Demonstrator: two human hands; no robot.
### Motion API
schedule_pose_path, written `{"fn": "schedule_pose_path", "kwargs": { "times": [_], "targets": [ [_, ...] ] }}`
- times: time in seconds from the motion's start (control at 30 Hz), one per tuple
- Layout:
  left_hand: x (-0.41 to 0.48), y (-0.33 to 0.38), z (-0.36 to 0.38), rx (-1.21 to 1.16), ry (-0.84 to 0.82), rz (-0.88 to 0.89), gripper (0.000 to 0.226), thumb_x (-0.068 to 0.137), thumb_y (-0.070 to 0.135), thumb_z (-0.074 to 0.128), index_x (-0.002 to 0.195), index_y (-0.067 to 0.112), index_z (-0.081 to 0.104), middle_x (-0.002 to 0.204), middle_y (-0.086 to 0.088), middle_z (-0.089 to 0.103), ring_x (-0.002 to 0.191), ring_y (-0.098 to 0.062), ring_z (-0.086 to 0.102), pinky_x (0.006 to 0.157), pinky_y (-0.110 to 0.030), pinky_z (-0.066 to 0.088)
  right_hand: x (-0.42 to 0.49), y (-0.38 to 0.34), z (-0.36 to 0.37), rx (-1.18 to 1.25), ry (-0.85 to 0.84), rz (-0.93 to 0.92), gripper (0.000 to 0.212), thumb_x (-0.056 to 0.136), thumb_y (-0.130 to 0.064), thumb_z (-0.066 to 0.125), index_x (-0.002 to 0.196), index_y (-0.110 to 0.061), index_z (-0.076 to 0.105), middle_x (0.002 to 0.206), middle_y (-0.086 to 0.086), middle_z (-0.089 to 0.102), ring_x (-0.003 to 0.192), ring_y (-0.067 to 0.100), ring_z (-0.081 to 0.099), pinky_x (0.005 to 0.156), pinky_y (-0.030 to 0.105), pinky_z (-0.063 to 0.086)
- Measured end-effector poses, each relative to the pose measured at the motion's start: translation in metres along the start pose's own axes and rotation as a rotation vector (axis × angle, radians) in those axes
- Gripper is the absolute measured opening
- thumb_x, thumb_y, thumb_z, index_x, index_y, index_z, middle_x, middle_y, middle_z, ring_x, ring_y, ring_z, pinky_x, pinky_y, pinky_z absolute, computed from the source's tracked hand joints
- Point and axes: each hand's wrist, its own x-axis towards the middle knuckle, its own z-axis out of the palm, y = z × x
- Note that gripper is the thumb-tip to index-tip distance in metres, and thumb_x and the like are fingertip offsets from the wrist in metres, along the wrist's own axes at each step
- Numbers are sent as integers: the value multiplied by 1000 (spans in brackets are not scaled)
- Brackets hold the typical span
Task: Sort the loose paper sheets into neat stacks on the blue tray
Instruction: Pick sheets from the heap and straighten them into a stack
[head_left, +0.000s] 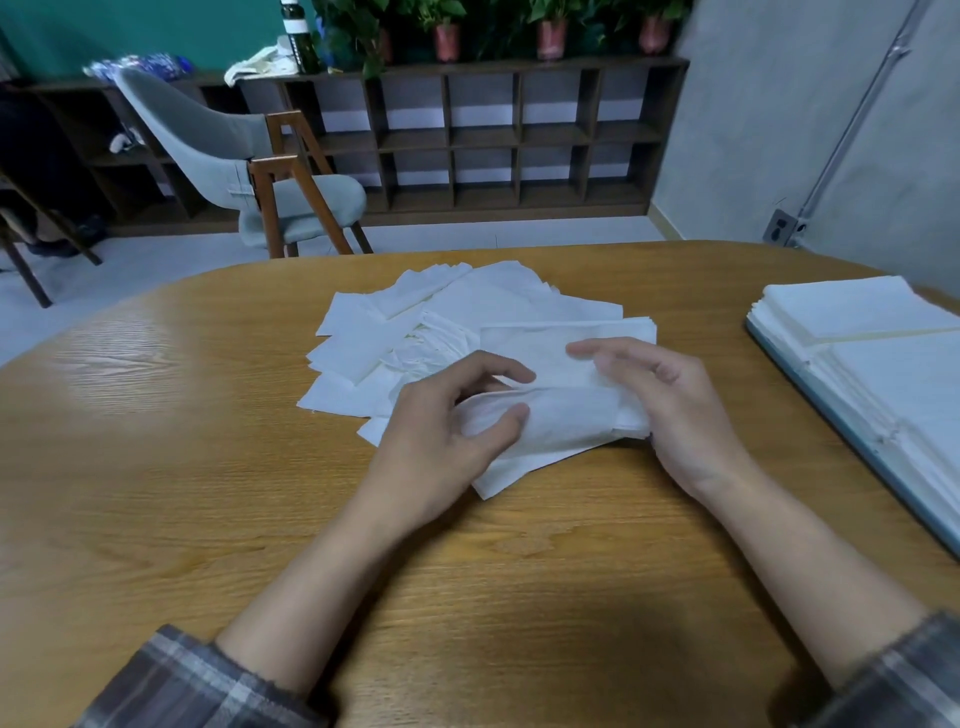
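Sheets of loose white paper (415, 332) are lying fanned out on the oval wooden table (208, 467), well to the left of the flat blue tray (852, 434), which is already carrying neat white stacks (857, 306). Both hands are working a small folded bundle of sheets (566, 415) at the pile's near edge, also left of the tray. The left hand (452, 431) is pinching the top layer between thumb and curled forefinger, and the right hand (670, 410) is curling round the end facing the tray.

I'm guessing this paper is going to handle super light and floppy, and crease or tear easily. So I'd be taking it by both short ends and keeping it flat, not dangling it from one corner.

Writing-wise, nothing is showing on the sheets. The white label on the dark glass bottle (298, 36), far beyond and left of the tray, is looking too small to read.
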Motion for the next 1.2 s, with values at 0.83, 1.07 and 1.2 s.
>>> {"fn": "schedule_pose_path", "kwargs": {
  "times": [0.83,1.07,1.2],
  "targets": [
    [4,1,-1,-17,292,-131,54,84,44,86,130,44,57,127,19,59,113,-1,62,90,-21,51,-9,-13,13,265,-131,-5,67,91,-7,70,148,-37,51,142,-11,64,131,16,62,102,35,55],
    [5,9,-3,-302,60,-242,58,95,18,78,141,38,49,105,7,81,94,-16,79,78,-32,65,-5,-10,10,214,-37,13,77,93,-8,74,147,-51,38,134,2,69,122,27,69,100,52,58],
    [6,-3,-5,-168,82,-206,56,98,22,75,137,50,48,109,1,79,97,-32,74,89,-57,61,-6,-14,3,345,-178,109,68,90,-13,77,143,-45,47,137,6,68,120,27,69,88,36,61]
  ]
}}
